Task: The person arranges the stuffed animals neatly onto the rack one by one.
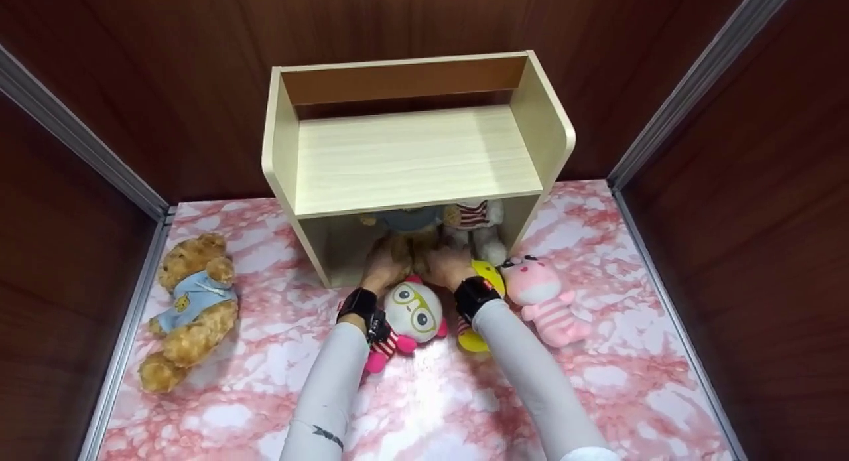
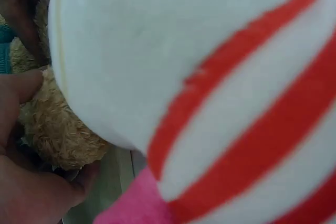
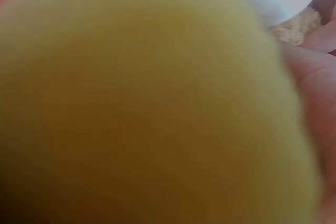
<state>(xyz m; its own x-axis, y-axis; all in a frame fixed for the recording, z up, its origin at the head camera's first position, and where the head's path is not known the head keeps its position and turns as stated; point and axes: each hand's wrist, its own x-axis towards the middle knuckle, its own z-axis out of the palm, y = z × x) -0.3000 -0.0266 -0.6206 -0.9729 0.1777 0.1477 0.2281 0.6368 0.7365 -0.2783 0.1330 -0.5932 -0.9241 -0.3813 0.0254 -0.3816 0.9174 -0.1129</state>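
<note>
Inside the lower compartment of a pale wooden shelf (image 1: 418, 159), a brown teddy bear in a blue top (image 1: 412, 218) sits with its legs toward me. My left hand (image 1: 387, 265) grips one furry leg (image 2: 63, 129), thumb and fingers around it in the left wrist view. Beside it my right hand (image 1: 446, 265) holds the other leg; a yellow plush toy (image 3: 157, 103) hides most of that grip in the right wrist view. A grey-white plush toy in a striped top (image 1: 474, 215) sits to the bear's right. The upper board covers the bear's head.
Between my forearms lies a pink-and-white plush toy with green glasses (image 1: 414, 312). The yellow plush (image 1: 489, 278) lies under my right wrist, a pink striped plush (image 1: 544, 302) right of it. Another teddy bear (image 1: 199, 308) lies far left. Dark panels (image 1: 749, 249) enclose the marbled surface (image 1: 637, 315).
</note>
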